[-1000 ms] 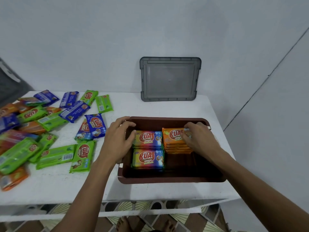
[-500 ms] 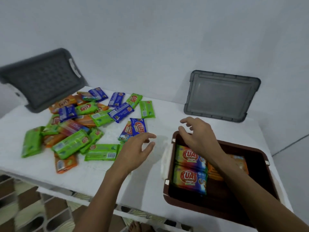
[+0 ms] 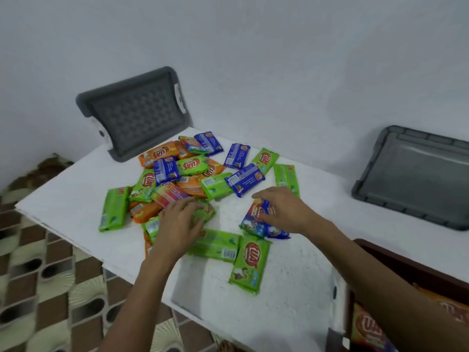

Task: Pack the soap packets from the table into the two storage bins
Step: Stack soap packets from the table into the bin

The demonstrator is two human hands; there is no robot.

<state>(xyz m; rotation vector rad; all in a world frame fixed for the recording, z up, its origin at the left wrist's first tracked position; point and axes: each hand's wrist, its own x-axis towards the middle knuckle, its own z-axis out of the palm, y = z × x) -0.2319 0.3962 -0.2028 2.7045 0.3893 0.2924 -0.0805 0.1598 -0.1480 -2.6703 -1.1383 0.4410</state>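
Several soap packets [image 3: 193, 171] in green, blue and orange lie in a loose pile on the white table [image 3: 286, 308]. My left hand [image 3: 177, 227] rests with its fingers laid over a green packet [image 3: 206, 212] at the pile's near edge. My right hand [image 3: 284, 212] pinches the upper end of a blue packet [image 3: 256, 222] between fingers and thumb. Two more green packets [image 3: 250, 262] lie just in front of my hands. At the lower right is the brown bin [image 3: 380, 257], holding a multicoloured packet [image 3: 368, 326]; my right forearm covers most of it. Only this one bin is in view.
A grey lid with a honeycomb pattern [image 3: 137, 115] leans against the wall behind the pile. A second grey lid [image 3: 411, 174] leans at the back right. The table's left and near edges drop to a patterned tile floor [image 3: 50, 288].
Both hands have left the brown bin and moved left to the pile. The view has swung left, so the bin now sits at the frame's lower right corner.
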